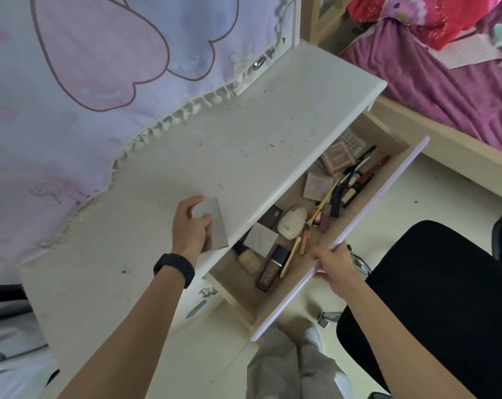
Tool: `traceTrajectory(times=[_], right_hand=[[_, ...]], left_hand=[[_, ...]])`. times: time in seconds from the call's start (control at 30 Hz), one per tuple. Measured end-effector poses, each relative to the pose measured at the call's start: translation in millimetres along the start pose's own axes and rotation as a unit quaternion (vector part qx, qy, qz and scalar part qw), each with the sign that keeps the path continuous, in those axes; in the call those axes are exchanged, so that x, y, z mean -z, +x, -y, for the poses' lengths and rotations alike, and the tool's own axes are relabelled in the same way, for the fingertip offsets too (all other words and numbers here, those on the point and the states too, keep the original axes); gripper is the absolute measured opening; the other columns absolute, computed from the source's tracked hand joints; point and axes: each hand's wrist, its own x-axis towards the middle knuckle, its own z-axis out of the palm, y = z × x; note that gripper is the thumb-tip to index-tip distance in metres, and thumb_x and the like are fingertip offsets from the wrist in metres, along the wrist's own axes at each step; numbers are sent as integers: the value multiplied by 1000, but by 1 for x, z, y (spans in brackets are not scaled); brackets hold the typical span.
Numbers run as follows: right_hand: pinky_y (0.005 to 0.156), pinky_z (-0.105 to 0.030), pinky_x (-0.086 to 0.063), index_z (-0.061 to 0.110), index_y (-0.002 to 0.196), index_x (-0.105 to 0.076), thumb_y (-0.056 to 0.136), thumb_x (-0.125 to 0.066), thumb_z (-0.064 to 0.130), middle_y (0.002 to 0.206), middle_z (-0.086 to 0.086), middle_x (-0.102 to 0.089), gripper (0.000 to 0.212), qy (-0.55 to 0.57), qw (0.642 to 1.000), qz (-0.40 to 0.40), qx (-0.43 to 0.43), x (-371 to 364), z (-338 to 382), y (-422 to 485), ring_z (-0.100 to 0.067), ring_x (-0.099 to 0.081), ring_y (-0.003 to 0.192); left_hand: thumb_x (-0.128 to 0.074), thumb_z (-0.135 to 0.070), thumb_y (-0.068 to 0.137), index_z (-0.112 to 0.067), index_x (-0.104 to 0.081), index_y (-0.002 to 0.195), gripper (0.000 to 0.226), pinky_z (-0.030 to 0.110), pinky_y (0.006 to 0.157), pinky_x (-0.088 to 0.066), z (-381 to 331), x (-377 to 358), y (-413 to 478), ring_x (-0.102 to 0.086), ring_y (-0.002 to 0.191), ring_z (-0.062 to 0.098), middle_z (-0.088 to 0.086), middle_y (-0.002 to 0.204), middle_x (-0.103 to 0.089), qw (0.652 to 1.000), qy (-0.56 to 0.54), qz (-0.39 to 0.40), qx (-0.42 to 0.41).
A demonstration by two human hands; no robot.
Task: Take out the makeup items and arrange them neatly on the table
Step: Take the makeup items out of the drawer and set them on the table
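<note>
My left hand (pixel 189 227) grips a flat silver-grey square palette (pixel 215 226) at the front edge of the white table (pixel 229 145). My right hand (pixel 334 264) holds the front panel of the open drawer (pixel 367 214) below that edge. Inside the drawer lie a dark foundation bottle (pixel 272 269), a pale bottle (pixel 248 259), a white egg-shaped case (pixel 292 221), a square grey compact (pixel 261 239), a gold tube (pixel 290 256), a pink boxed compact (pixel 338 156) and several pencils and brushes (pixel 356 180).
A pastel heart-print cloth (pixel 85 82) hangs over the table's back and left. A black office chair (pixel 434 298) stands right of the drawer. A bed with a purple blanket (pixel 434 79) fills the upper right. My legs (pixel 295 367) are below the drawer.
</note>
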Motion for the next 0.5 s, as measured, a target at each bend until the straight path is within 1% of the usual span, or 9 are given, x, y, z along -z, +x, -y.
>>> traceTrajectory(times=[0.07, 0.1, 0.17, 0.23, 0.3, 0.43, 0.5], right_hand=[[50, -37, -56, 11, 109, -44, 86, -62, -8, 88, -16, -53, 35, 3, 1000, -12, -1, 4, -2, 0, -23, -60, 70], [50, -37, -56, 12, 106, -44, 85, -62, -9, 88, -15, -52, 34, 3, 1000, -17, 0, 6, -4, -1, -24, -59, 72], [51, -38, -57, 13, 101, -45, 85, -62, -10, 89, -15, -52, 33, 4, 1000, -19, 0, 9, -6, 0, -25, -58, 74], [54, -41, -58, 10, 104, -44, 86, -63, -10, 91, -17, -52, 33, 7, 1000, -17, -5, 10, -8, 1, -27, -59, 77], [57, -43, -58, 9, 109, -44, 86, -62, -10, 94, -18, -53, 36, 5, 1000, -18, -10, 9, -9, 2, -28, -60, 78], [51, -38, -56, 11, 113, -44, 86, -63, -10, 92, -16, -52, 39, 2, 1000, -25, -11, 7, -9, 5, -26, -59, 75], [53, -38, -57, 11, 116, -44, 86, -63, -9, 96, -17, -54, 41, 2, 1000, -21, -13, 5, -9, 6, -28, -61, 78]], left_hand=[[-52, 5, 93, -32, -61, 110, 42, 15, 43, -47, 8, 6, 3, -56, 48, 3, -1, 97, -60, 1000, 4, 10, 16], [-52, 5, 92, -31, -61, 110, 42, 15, 44, -47, 11, 7, 5, -56, 49, 4, 0, 97, -60, 1000, 6, 11, 15], [-53, 4, 91, -30, -62, 111, 41, 17, 45, -47, 13, 7, 8, -56, 50, 2, -4, 99, -60, 1000, 12, 7, 9], [-52, 4, 89, -30, -62, 111, 41, 18, 43, -45, 14, 5, 9, -55, 47, -1, -8, 98, -60, 1000, 14, 3, 5], [-51, 4, 89, -31, -61, 110, 42, 19, 41, -44, 15, 3, 8, -54, 46, -2, -7, 99, -60, 1000, 21, 1, 1], [-50, 2, 89, -35, -59, 108, 43, 22, 40, -44, 16, 1, 7, -55, 47, 1, -2, 101, -61, 999, 35, 0, -3], [-49, 3, 89, -35, -59, 108, 43, 21, 39, -45, 15, 0, 6, -55, 47, 2, -2, 102, -61, 999, 40, -2, -3]])
